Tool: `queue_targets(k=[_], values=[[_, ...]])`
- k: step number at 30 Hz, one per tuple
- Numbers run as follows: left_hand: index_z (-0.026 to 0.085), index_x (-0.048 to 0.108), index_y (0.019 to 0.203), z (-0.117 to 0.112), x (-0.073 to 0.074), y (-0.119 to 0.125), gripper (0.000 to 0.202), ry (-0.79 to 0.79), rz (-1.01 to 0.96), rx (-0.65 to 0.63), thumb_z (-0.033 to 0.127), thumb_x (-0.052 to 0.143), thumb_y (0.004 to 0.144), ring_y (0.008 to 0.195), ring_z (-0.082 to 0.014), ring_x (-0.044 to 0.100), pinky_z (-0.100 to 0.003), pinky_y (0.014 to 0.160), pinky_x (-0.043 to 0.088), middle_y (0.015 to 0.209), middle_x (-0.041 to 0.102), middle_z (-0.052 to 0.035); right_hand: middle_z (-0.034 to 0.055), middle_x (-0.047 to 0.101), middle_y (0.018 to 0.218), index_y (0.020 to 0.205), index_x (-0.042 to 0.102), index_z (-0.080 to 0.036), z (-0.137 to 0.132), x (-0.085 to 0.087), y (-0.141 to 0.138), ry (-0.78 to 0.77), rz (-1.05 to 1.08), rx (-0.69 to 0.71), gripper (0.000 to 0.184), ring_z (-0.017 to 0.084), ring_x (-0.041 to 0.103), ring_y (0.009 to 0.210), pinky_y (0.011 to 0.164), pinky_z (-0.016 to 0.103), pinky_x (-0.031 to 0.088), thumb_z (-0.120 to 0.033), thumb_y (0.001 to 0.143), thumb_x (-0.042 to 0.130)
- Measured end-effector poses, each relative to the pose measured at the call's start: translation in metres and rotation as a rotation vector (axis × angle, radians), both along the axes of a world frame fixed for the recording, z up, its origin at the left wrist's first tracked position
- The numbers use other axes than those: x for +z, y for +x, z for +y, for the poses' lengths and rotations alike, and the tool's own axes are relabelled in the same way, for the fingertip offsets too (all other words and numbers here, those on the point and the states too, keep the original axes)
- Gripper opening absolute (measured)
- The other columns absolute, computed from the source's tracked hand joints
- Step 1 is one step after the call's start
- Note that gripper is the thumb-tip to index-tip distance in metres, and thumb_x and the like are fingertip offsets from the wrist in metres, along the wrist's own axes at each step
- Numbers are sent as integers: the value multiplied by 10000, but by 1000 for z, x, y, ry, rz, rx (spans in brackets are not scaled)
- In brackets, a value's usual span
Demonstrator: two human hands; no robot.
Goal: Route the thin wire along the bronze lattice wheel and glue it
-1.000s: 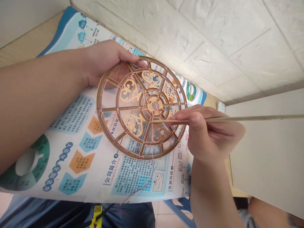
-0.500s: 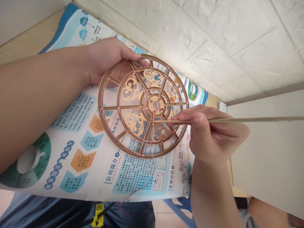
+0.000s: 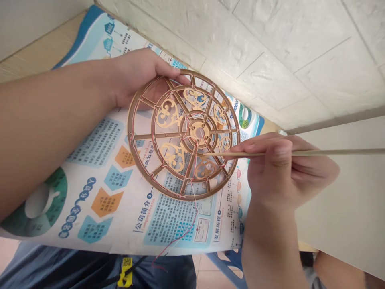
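Note:
My left hand (image 3: 150,74) grips the upper left rim of a round gold-brown openwork frame (image 3: 156,136), thumb on top and fingers behind it. The frame has spokes, rings and scroll ornaments, and is held tilted over the printed sheet. Thin red and white wires (image 3: 195,200) run along its rings and spokes; one loose length hangs down past the sheet's near edge. My right hand (image 3: 270,160) pinches a long thin wooden stick (image 3: 331,152), whose tip lies close to a lower spoke near the hub. Whether the tip touches is unclear.
A printed poster sheet (image 3: 120,208) covers the table. A tiled wall (image 3: 285,52) rises behind, and a pale panel (image 3: 343,180) stands at right. Below are a blue plastic stool (image 3: 225,269) and my dark-clothed lap (image 3: 168,269). Part of another person (image 3: 339,269) shows at lower right.
My right hand has slid to the right, drawing the stick tip slightly away from the spoke. My left hand and the frame have shifted only slightly in view.

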State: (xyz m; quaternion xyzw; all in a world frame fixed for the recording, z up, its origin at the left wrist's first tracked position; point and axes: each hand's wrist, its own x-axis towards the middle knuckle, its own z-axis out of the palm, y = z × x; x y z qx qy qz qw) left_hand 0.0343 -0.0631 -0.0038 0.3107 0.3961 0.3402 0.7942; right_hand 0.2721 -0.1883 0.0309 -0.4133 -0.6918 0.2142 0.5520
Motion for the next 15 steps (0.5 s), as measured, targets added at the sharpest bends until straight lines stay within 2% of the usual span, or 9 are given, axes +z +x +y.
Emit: queue_targets(k=[2, 4, 6, 8, 11, 15], values=[[67, 723, 992, 0, 0, 1, 206, 3, -2, 15, 174, 552, 955, 849, -249, 776, -481, 971, 620, 1021, 774, -152, 19, 636, 650, 704, 677, -232, 3, 0, -1, 17, 57, -8, 307, 211, 683, 597, 534, 380, 557, -304, 1001, 639], [57, 724, 985, 0, 1, 1, 214, 7, -4, 26, 165, 543, 955, 822, -247, 777, -485, 964, 625, 996, 775, -153, -6, 535, 611, 673, 581, -237, 5, 0, -1, 2, 124, -32, 364, 180, 608, 551, 490, 339, 503, -322, 1027, 590], [62, 727, 970, 0, 1, 1, 200, 2, -16, 16, 154, 551, 942, 786, -244, 776, -493, 944, 634, 960, 778, -141, -24, 470, 600, 668, 534, -233, 6, -1, 0, -114, 49, -46, 372, 141, 503, 509, 448, 289, 408, -310, 1029, 586], [76, 726, 958, 0, 1, 1, 171, -3, -25, -6, 149, 575, 925, 768, -244, 776, -495, 928, 640, 934, 779, -127, -30, 512, 632, 725, 600, -222, 5, -3, 1, -278, -166, -8, 263, 113, 467, 515, 449, 261, 361, -252, 982, 650], [75, 723, 972, 0, 0, 1, 155, 10, -19, -18, 150, 599, 913, 793, -257, 781, -505, 938, 634, 948, 778, -132, -2, 652, 768, 895, 706, -202, 3, -7, -2, -424, -394, 121, 43, 119, 574, 615, 508, 251, 425, -175, 919, 682], [66, 715, 954, 0, -1, 1, 135, 36, -32, -34, 127, 603, 909, 757, -237, 777, -478, 891, 652, 933, 773, -123, 25, 698, 823, 919, 727, -184, 2, -9, -5, -474, -477, 155, 79, 150, 624, 721, 586, 273, 461, -187, 930, 649]])
